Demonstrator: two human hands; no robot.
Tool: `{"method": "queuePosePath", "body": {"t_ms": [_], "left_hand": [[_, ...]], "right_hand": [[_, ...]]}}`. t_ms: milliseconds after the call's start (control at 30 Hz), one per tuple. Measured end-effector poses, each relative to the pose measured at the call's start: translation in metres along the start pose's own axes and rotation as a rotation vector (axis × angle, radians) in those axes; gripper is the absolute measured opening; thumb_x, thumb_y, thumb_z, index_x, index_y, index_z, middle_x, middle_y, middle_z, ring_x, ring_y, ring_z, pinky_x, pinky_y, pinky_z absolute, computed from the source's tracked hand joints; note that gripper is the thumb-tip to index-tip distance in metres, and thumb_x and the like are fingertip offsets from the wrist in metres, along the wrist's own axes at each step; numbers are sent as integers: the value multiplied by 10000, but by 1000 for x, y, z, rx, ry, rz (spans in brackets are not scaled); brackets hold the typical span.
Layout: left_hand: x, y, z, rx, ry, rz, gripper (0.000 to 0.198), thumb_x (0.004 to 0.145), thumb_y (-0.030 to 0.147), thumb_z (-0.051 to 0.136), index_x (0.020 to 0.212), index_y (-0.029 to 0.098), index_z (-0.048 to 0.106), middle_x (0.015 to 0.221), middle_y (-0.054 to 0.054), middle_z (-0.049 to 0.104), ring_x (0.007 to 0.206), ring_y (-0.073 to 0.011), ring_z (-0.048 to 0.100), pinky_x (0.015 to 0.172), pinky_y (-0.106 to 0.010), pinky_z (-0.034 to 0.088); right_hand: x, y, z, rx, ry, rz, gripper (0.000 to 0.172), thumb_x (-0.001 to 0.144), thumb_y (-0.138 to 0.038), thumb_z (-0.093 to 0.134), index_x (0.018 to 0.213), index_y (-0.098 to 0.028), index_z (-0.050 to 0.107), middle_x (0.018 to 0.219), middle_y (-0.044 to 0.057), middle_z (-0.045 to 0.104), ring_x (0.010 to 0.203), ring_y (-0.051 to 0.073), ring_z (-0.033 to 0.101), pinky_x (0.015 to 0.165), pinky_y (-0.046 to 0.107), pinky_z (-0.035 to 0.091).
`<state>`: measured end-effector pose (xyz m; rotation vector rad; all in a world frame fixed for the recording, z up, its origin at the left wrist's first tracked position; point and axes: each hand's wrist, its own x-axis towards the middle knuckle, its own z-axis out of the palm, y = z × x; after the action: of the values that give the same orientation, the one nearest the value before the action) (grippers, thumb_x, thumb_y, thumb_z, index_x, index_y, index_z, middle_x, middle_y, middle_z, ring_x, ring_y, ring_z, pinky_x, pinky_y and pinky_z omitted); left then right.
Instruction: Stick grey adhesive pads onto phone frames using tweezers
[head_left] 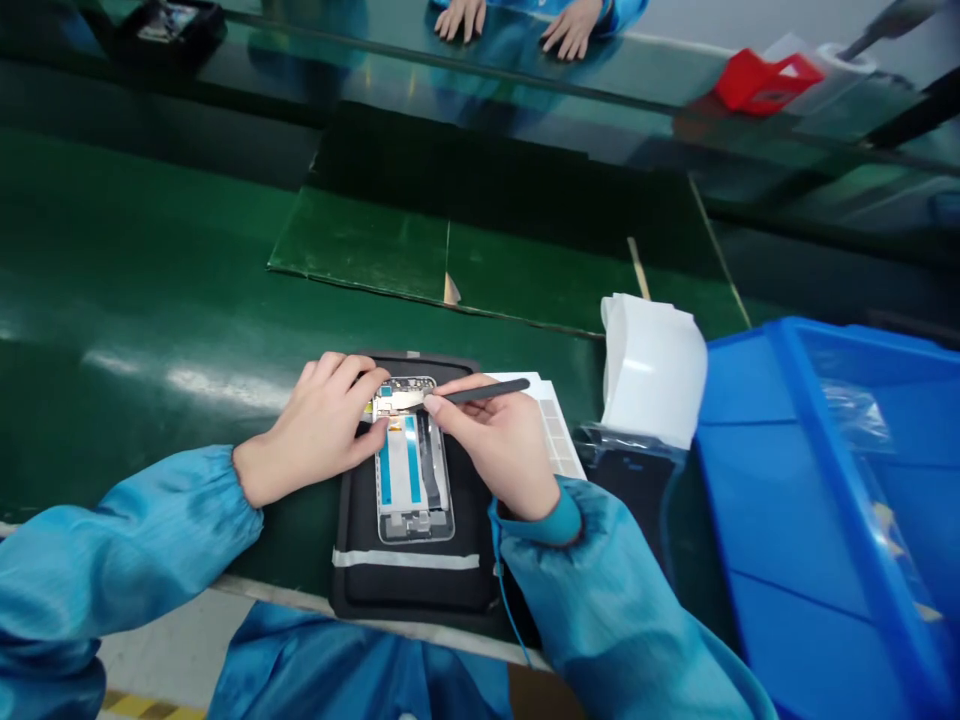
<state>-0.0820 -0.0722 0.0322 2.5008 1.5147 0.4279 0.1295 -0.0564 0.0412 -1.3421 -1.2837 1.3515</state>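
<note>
An opened smartphone [415, 470] lies on a black padded tray [412, 590], its circuit board at the far end and blue strips showing along its middle. My left hand [322, 425] is bent at the phone's upper left, thumb and forefinger pressed to its edge. In a pen-like grip, my right hand [504, 440] holds black tweezers [491, 389]. The tweezers point down and left onto the circuit board; fingers partly hide their tips. A blue wrist cord [506, 590] hangs from the right cuff.
White sheets [556, 430] lie right of the tray. Beyond them are a curled white stack [652, 370] and a large blue bin [772, 480]. A green board [525, 275] lies farther back. Across the bench rest another person's hands [570, 28], near a red holder [769, 82].
</note>
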Motion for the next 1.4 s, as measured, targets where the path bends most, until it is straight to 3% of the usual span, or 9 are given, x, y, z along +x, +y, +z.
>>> {"method": "queuePosePath", "body": {"t_ms": [333,700,1400], "left_hand": [[-11,1,0,-81,10,20,497,931,385,535,1365,143,526,1266,-154,575,1151,-322,484,878,-461,440],[-14,1,0,-69,56,96,375,931,300,544,1268,143,590,1208,-160,598,1120,-318,520,872,-460,467],[-14,2,-1,-24,51,114,362,949,303,508,1249,122,596,1178,-170,609,1089,-315,513,847,-462,469]], "right_hand": [[-6,8,1,-180,-20,-81,173,788,-329,807,840,-194,713,791,43,745,680,188,721,614,306,604],[-6,5,0,-237,-14,-86,158,794,-317,801,841,-191,718,793,46,744,659,189,715,585,305,600],[-5,5,1,-286,-18,-111,118,801,-286,787,848,-198,723,795,39,734,674,179,705,582,291,581]]}}
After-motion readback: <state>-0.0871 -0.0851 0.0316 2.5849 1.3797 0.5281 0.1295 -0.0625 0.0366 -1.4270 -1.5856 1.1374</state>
